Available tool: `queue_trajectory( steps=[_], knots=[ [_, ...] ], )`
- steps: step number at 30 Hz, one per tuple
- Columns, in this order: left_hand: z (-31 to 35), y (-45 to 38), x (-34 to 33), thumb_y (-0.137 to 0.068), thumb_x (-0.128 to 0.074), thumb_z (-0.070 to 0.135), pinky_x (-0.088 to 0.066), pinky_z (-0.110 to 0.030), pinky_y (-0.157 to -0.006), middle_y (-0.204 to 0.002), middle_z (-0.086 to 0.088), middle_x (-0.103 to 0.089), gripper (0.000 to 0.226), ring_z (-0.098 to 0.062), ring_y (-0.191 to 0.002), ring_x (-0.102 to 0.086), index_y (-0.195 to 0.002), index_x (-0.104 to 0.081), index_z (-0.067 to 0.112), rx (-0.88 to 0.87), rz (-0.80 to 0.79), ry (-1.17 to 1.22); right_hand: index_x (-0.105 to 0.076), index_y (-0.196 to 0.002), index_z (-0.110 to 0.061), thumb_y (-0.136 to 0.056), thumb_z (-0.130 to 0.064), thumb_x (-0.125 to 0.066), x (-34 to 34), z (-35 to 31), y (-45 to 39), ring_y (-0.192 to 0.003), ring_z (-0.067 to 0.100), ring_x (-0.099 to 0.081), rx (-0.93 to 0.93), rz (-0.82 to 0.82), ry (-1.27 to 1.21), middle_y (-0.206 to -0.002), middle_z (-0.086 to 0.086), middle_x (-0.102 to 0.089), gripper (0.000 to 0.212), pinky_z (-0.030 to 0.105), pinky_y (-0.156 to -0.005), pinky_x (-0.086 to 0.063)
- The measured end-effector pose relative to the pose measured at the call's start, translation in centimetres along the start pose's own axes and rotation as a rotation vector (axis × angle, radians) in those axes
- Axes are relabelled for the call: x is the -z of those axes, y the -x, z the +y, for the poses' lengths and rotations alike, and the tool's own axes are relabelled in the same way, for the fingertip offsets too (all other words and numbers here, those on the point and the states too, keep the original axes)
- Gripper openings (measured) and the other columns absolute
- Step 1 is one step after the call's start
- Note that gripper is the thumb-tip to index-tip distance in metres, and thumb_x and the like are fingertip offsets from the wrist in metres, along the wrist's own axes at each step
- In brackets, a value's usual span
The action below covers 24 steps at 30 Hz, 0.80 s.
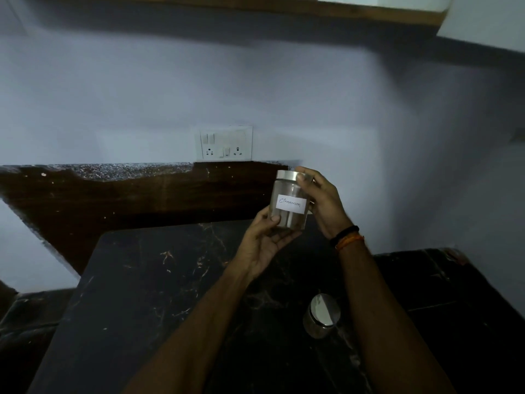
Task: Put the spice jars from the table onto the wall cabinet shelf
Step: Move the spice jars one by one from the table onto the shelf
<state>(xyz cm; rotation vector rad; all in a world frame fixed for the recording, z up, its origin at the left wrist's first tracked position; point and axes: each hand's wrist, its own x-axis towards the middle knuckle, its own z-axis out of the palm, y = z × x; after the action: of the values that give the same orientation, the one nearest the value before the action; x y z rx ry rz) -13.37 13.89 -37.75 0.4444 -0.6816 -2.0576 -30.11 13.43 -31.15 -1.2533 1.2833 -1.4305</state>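
Note:
A clear glass spice jar [289, 203] with a silver lid and a white label reading "Cinnamon" is held upright in the air above the dark marble table [147, 280]. My left hand [262, 241] cups its base from below, thumb on the front. My right hand [321, 200] grips its right side and lid. A second jar [322, 317] with a silver lid stands on the table between my forearms. The wooden underside of the wall cabinet shelf [255, 7] runs along the top of the view.
A white switch and socket plate [224, 143] sits on the pale wall behind the table. A dark wooden board [113, 200] leans behind the table's far edge. The room is dim.

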Motion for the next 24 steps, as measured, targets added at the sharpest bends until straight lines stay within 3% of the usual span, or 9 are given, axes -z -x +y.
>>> queue_trajectory(
  steps=[11,15,19,24],
  knots=[
    [5.7,-3.8,-7.1,-0.081,-0.07,0.008,-0.053,-0.053,-0.095,-0.13,-0.022,-0.062,0.043,-0.041,-0.121,-0.06,-0.124,-0.067,0.013,-0.12,-0.122,0.011,-0.06,-0.134,-0.023,-0.099,-0.033,-0.059,1.3,-9.3,-3.8,-0.118,0.023,-0.062,0.201,0.021,0.034,-0.131,0.005,-0.063,0.036,0.036,-0.095,-0.057],
    [8.4,-5.2,-10.7,-0.075,-0.076,0.012,-0.051,-0.054,-0.097,-0.127,-0.022,-0.065,0.052,-0.041,-0.12,-0.061,-0.126,-0.065,0.01,-0.18,-0.199,-0.034,-0.06,-0.133,-0.027,-0.098,-0.039,-0.059,1.7,-14.1,-4.9,-0.113,0.016,-0.064,0.282,0.043,0.107,-0.127,-0.003,-0.064,0.037,0.027,-0.086,-0.058],
    [11.3,-6.7,-14.3,-0.074,-0.076,0.012,-0.048,-0.058,-0.102,-0.132,-0.023,-0.06,0.065,-0.041,-0.119,-0.063,-0.135,-0.056,0.006,-0.239,-0.242,-0.078,-0.061,-0.131,-0.026,-0.096,-0.041,-0.063,2.5,-19.0,-6.0,-0.11,0.013,-0.065,0.36,0.062,0.167,-0.123,-0.004,-0.066,0.038,0.027,-0.081,-0.057],
    [14.1,-8.3,-18.1,-0.074,-0.077,0.011,-0.048,-0.058,-0.102,-0.124,-0.024,-0.065,0.054,-0.042,-0.119,-0.062,-0.126,-0.064,0.006,-0.291,-0.304,-0.089,-0.069,-0.118,-0.028,-0.094,-0.041,-0.066,3.3,-24.1,-7.2,-0.103,0.013,-0.07,0.427,0.057,0.201,-0.113,-0.004,-0.072,0.027,0.025,-0.078,-0.057]
  ],
)
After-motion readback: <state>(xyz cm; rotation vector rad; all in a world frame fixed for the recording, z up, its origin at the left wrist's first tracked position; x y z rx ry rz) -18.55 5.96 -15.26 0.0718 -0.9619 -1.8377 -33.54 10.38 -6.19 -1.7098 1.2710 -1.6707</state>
